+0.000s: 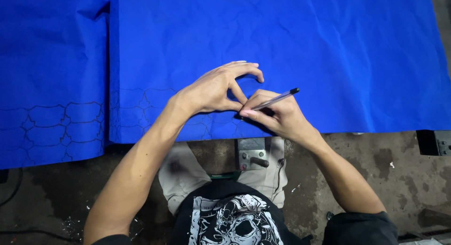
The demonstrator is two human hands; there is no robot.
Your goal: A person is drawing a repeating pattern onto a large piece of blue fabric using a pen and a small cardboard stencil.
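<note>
A large sheet of bright blue paper (282, 43) lies spread before me, with black scale-like outlines drawn along its near edge. My right hand (277, 116) grips a clear pen (277, 99) with a dark cap, its tip down on the paper near the lower edge. My left hand (216, 87) rests on the sheet right beside it, fingers arched and thumb touching the right hand, pressing the paper flat.
A second blue sheet (47, 76) with the same black outlines overlaps on the left. Under the paper's edge sits a metal bracket (252, 153) with a bolt. Stained concrete floor (399, 170) shows below, along with my knees in pale trousers.
</note>
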